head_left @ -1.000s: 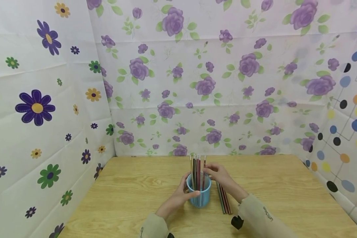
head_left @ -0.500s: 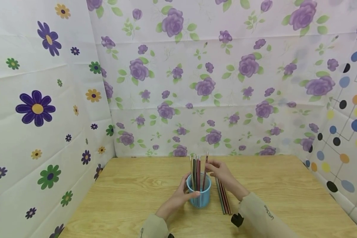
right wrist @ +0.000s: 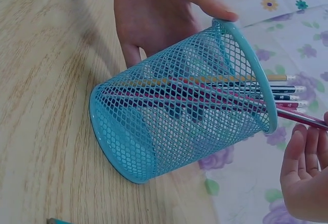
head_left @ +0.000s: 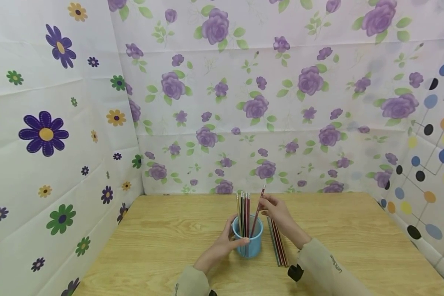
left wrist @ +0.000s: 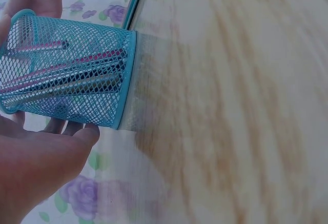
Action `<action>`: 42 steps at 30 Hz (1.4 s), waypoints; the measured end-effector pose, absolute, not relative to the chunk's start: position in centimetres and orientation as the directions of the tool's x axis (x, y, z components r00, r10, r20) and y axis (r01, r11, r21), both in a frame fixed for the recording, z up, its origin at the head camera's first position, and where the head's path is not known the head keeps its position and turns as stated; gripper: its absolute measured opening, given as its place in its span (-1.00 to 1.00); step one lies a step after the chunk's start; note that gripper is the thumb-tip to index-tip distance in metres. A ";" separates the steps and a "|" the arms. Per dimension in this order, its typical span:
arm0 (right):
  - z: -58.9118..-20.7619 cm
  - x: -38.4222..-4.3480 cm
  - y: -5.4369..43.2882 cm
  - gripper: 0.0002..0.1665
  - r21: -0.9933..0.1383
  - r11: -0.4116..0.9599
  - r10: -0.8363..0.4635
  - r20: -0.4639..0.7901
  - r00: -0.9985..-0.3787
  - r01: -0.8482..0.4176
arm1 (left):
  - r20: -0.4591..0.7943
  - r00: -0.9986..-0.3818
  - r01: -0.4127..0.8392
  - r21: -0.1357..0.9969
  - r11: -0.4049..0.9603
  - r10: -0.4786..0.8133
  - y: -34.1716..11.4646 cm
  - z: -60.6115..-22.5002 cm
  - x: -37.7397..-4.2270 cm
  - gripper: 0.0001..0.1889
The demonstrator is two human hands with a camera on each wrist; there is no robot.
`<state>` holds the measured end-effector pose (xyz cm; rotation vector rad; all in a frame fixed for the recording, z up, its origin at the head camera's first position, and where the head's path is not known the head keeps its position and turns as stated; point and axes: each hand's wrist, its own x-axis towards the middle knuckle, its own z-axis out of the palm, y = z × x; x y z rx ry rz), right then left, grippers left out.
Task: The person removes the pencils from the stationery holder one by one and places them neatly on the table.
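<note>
A light-blue mesh pencil cup (head_left: 254,248) stands upright on the table with several eraser-tipped pencils (head_left: 243,213) in it. My left hand (head_left: 221,245) holds the cup from its left side, thumb at the rim and fingers round the wall, as the right wrist view also shows. Between the thumb and fingers of my right hand (head_left: 279,214) is the upper part of a red pencil (head_left: 259,209). That pencil leans to the right, its lower end still inside the cup in the right wrist view (right wrist: 205,86).
A bundle of several pencils (head_left: 278,246) lies on the wooden table (head_left: 163,246), just right of the cup and beneath the right forearm. Flower-printed cloth (head_left: 192,102) hangs behind the table, with more patterned cloth at both sides.
My right hand has moved slightly up and to the right, raising the red pencil and tilting it rightward. The left hand and the cup stay in place.
</note>
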<state>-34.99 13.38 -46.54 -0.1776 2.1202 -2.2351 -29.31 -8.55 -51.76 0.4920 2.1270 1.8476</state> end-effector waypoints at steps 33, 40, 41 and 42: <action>-44.9 -35.0 16.6 -0.80 -0.961 -0.267 -0.144 0.118 -0.982 -0.077 | 0.022 -0.905 0.090 0.986 0.141 0.424 -8.3 -51.0 -29.2 -0.10; -44.8 -35.2 17.1 -0.77 -0.958 -0.280 -0.114 0.095 -0.989 -0.060 | 0.080 -0.902 0.151 0.979 0.136 0.424 -8.3 -51.0 -29.1 -0.06; -44.8 -35.2 17.1 -0.77 -0.958 -0.280 -0.108 0.090 -0.990 -0.057 | 0.092 -0.901 0.162 0.978 0.132 0.425 -8.3 -51.1 -29.1 -0.06; -44.8 -35.2 17.2 -0.77 -0.959 -0.279 -0.106 0.086 -0.991 -0.054 | 0.101 -0.899 0.169 0.978 0.125 0.426 -8.3 -51.1 -29.1 -0.05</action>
